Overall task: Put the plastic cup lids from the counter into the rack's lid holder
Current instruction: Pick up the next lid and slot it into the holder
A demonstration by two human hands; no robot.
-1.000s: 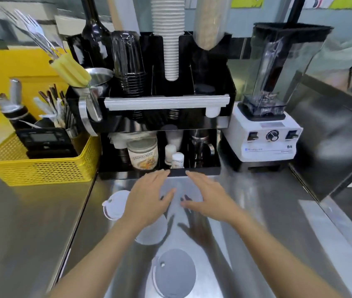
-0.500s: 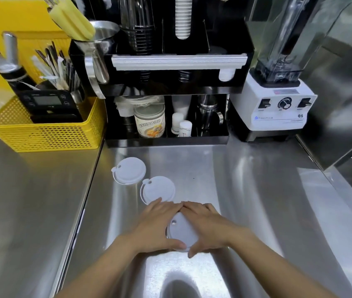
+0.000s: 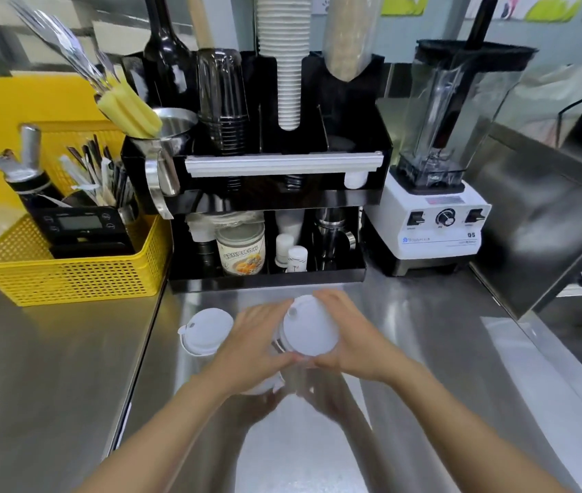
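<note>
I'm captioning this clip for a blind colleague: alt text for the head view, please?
Both hands, left hand and right hand, hold a white lid above a steel counter, before a black rack; another lid lies left.

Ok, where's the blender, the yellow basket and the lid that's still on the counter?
Blender (image 3: 440, 222): head view, white base.
Yellow basket (image 3: 79, 279): head view, front wall.
Lid (image 3: 204, 330): head view, top face.

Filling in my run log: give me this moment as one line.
both hands: left hand and right hand hold lid | second lid on counter | rack behind
</note>
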